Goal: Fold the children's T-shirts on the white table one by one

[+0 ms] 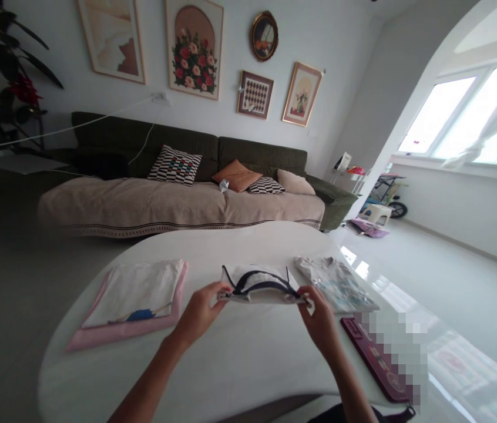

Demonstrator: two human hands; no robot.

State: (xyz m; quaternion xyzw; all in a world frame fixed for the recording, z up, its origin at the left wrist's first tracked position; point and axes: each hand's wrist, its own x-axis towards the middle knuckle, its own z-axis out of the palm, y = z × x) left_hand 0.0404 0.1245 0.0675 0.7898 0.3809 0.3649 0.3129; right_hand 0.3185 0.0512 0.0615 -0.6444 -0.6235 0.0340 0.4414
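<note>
A white garment with dark navy trim (261, 298) is stretched between my two hands above the white table. My left hand (207, 305) pinches its left end. Its right end is gripped between the thumb and fingers of my right hand (318, 311). The near edge sags open a little in the middle, and the exact kind of garment cannot be made out. To the left lies a folded white shirt with a blue print (143, 288) on a pink folded cloth (98, 338). Beyond my right hand rests a folded pale shirt with a greyish print (334, 282).
The rounded white table (195, 364) fills the foreground. A maroon flat box or board (378, 358) lies at its right edge, partly blurred out. Behind stands a dark green sofa (187, 135) with a beige cover and several cushions. Shiny tiled floor (407, 282) stretches right.
</note>
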